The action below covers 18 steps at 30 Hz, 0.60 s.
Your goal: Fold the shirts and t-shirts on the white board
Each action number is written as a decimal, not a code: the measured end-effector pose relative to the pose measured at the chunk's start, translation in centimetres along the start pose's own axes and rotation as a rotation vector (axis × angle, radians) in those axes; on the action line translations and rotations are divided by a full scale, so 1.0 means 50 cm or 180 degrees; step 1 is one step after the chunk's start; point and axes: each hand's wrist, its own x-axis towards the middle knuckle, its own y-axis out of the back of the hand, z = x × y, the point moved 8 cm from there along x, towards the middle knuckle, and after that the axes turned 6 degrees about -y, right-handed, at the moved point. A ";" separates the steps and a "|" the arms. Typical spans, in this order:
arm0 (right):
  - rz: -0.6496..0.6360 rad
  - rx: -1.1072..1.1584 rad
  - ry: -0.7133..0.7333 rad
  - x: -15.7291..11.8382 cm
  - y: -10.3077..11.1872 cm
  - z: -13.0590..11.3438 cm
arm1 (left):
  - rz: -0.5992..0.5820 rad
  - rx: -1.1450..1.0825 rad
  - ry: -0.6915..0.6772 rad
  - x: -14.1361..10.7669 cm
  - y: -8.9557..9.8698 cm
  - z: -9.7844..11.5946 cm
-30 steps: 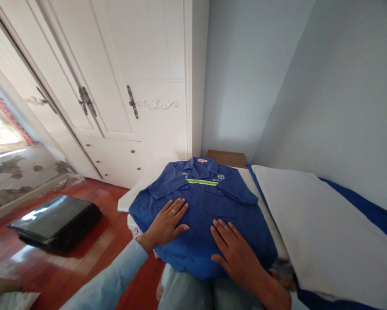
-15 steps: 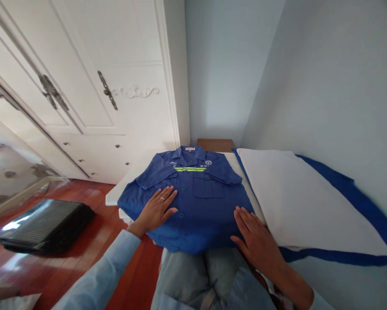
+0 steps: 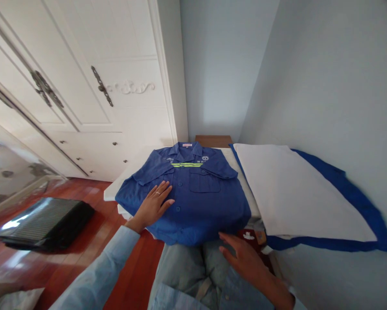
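A blue short-sleeved work shirt point(image 3: 200, 211) lies spread front up on a white table point(image 3: 111, 191), its collar at the far side. A yellow-green stripe crosses the chest, and its sleeves are laid inward over the front. My left hand point(image 3: 156, 202), wearing a ring, rests flat on the shirt's left half with fingers spread. Just off the shirt's near right corner, above my lap, is my right hand point(image 3: 245, 256). Its fingers are apart, with nothing in them; the fingertips come close to the hem, but whether they touch it I cannot tell.
To the right, a white board or sheet point(image 3: 297, 193) lies on blue cloth point(image 3: 368, 206). A white wardrobe point(image 3: 129, 107) stands at the left and back. On the red wooden floor point(image 3: 138, 267) sits a dark plastic-wrapped package point(image 3: 48, 224). A brown box point(image 3: 213, 141) is behind the table.
My right hand has left the shirt's right side and moved toward me and left, near the hem. My left hand stays flat on the shirt. The view has shifted slightly.
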 end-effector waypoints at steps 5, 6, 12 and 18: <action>0.0160 0.0885 -0.0729 -0.001 -0.068 0.181 | 0.2200 -0.0686 0.1315 -0.128 0.070 -0.055; 0.0424 0.1091 -0.0755 -0.003 -0.061 0.206 | 0.2693 -0.0770 0.1713 -0.175 0.070 -0.079; 0.1509 0.1868 -0.0773 -0.014 0.008 0.242 | 0.3654 -0.1614 0.3355 -0.372 -0.055 -0.211; 0.1115 0.2128 -0.1156 -0.011 -0.011 0.224 | 0.2731 -0.2456 0.3306 -0.371 -0.190 -0.214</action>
